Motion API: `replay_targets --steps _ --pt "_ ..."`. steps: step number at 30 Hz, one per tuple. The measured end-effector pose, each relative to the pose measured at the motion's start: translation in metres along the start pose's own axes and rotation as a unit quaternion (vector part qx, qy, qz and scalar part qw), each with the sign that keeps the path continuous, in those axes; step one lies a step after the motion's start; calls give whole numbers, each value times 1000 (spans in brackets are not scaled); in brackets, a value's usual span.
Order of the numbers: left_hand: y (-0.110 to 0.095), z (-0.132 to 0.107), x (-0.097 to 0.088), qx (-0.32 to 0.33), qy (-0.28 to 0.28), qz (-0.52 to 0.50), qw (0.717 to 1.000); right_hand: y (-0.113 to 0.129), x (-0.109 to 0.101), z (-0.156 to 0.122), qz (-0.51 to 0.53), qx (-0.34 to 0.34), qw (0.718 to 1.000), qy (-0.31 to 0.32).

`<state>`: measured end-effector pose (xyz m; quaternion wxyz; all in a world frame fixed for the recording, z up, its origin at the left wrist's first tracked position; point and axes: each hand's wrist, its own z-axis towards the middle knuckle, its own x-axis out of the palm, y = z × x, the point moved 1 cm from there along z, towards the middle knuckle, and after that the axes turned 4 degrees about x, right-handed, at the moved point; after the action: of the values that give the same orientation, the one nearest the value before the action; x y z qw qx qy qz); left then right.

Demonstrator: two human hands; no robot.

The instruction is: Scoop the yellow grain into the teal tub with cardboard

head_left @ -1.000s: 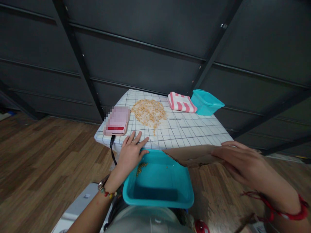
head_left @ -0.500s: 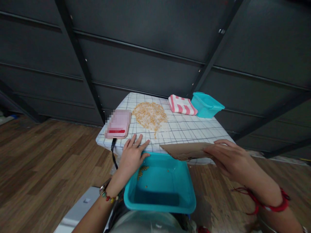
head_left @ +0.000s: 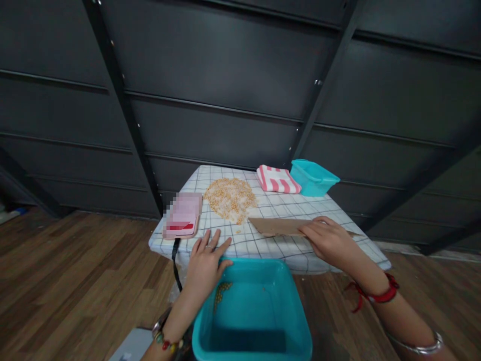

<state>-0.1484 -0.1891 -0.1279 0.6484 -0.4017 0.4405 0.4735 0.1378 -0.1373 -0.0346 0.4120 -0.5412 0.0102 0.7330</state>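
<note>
My left hand (head_left: 205, 263) grips the far left rim of a teal plastic tub (head_left: 251, 313) held below the near edge of the table; its fingers rest on the checked tablecloth (head_left: 300, 210). A few yellow kernels lie in the tub's far left corner. My right hand (head_left: 330, 240) holds a flat piece of brown cardboard (head_left: 276, 225) that lies low over the cloth, its left end near a heap of yellow kernels (head_left: 230, 198) at the table's middle.
A pink device (head_left: 183, 215) with a black cord sits at the table's left edge. A red-and-white striped cloth (head_left: 277, 179) and a second teal tub (head_left: 313, 177) stand at the far right. Dark metal panels rise behind; wooden floor surrounds the table.
My right hand has carried the cardboard from over the tub forward onto the table, toward the kernel heap. The view has tilted up. My left hand stays on the tub rim.
</note>
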Motion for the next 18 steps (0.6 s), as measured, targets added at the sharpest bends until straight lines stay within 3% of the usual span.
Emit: replay_targets --steps 6,14,18 --pt "1 1 2 6 -25 5 1000 -12 7 10 -7 13 1000 -27" --pt "4 0 7 16 -33 9 999 0 -37 5 73 -1 996 -43" --pt "4 -1 7 13 -27 6 1000 13 -39 2 92 -1 996 -14"
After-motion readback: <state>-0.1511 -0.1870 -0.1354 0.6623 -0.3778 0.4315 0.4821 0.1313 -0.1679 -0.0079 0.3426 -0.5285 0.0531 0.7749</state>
